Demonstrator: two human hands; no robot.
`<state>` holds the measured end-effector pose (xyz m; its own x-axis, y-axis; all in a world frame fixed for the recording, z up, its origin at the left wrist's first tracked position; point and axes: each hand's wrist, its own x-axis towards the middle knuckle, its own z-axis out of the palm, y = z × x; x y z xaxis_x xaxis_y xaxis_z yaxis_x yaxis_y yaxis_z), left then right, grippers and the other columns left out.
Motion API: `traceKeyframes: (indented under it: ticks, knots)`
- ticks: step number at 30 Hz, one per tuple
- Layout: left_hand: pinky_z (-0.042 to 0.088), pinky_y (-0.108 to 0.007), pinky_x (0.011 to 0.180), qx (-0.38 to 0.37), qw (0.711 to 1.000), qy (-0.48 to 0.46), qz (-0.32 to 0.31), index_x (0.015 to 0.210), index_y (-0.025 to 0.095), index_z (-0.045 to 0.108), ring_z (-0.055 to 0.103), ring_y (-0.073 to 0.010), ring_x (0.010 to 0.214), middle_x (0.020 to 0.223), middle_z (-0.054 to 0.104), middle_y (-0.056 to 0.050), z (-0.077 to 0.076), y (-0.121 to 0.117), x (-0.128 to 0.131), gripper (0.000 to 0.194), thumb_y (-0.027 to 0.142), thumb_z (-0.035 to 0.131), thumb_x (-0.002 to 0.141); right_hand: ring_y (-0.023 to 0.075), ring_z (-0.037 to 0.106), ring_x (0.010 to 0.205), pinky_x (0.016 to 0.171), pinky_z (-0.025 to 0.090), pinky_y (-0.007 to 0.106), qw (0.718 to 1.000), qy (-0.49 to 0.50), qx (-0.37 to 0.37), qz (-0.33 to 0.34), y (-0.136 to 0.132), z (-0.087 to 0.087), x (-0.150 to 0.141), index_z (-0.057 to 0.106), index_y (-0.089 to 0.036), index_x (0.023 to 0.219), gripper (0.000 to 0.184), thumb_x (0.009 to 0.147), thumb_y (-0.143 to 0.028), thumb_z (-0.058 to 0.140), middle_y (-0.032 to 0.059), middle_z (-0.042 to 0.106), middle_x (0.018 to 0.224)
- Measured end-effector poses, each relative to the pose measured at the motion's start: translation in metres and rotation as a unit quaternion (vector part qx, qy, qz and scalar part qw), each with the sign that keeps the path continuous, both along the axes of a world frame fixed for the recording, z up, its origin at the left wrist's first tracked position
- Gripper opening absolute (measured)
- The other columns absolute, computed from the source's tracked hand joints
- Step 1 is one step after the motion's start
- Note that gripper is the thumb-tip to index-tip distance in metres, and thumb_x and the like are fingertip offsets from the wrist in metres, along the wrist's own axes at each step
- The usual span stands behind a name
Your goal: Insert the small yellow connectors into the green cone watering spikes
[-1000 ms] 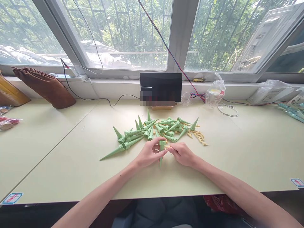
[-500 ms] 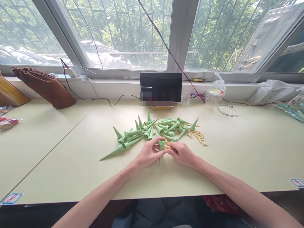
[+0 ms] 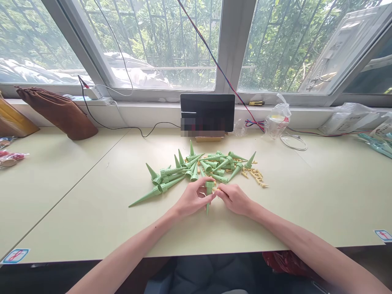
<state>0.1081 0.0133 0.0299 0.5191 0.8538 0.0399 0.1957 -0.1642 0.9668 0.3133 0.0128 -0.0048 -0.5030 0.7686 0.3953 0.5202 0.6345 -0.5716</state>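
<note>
Between thumb and fingers, my left hand (image 3: 192, 198) holds a green plastic watering spike (image 3: 210, 187) upright, its pointed end down and its ribbed collar on top. My right hand (image 3: 234, 199) is closed in a pinch on a small yellow plastic valve (image 3: 216, 190), which meets the side of the spike just below the collar. Fingers hide most of the valve. Just beyond my hands lies a pile of green spikes (image 3: 171, 172), some standing on their collars with tips up. Small yellow valves (image 3: 256, 176) are scattered at the pile's right side.
A tablet (image 3: 208, 112) leans on a small stand at the back of the table (image 3: 101, 220). To its right are a bagged cup (image 3: 277, 120), coiled cables and a yellow cutter (image 3: 256, 103). A brown drawstring bag (image 3: 64, 116) stands at the back left.
My right fingers opened slightly around the yellow valve half a second ago and have now closed over it again. My left hand has kept the spike in nearly the same place.
</note>
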Motion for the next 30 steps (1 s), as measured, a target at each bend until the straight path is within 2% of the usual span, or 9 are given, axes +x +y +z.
traceKeyframes:
  ticks: [8, 30]
  knots:
    - [0.055, -0.024, 0.053, 0.009, 1.000, 0.014, 0.004, 0.124, 0.017, 0.055, 0.060, -0.0116, 0.055, 0.068, 0.060, 0.003, 0.0042, -0.0014, 0.0009, 0.046, 0.041, 0.065, 0.086, 0.0113, 0.032, 0.049, 0.052, 0.027, 0.025, 1.000, 0.002, -0.009, 0.001, -0.0002, 0.0003, 0.0005, 0.038, -0.022, 0.069, 0.038, 0.104, -0.034, 0.031, -0.0044, 0.039, 0.057]
    - [0.053, -0.023, 0.054, 0.017, 1.000, 0.022, 0.003, 0.125, 0.017, 0.054, 0.060, -0.0116, 0.055, 0.068, 0.060, 0.003, 0.0032, -0.0013, 0.0000, 0.044, 0.038, 0.064, 0.087, 0.0109, 0.034, 0.050, 0.053, 0.028, 0.025, 0.998, 0.021, -0.054, 0.008, -0.0002, 0.0012, 0.0004, 0.037, -0.021, 0.069, 0.037, 0.103, -0.034, 0.033, -0.0048, 0.039, 0.058]
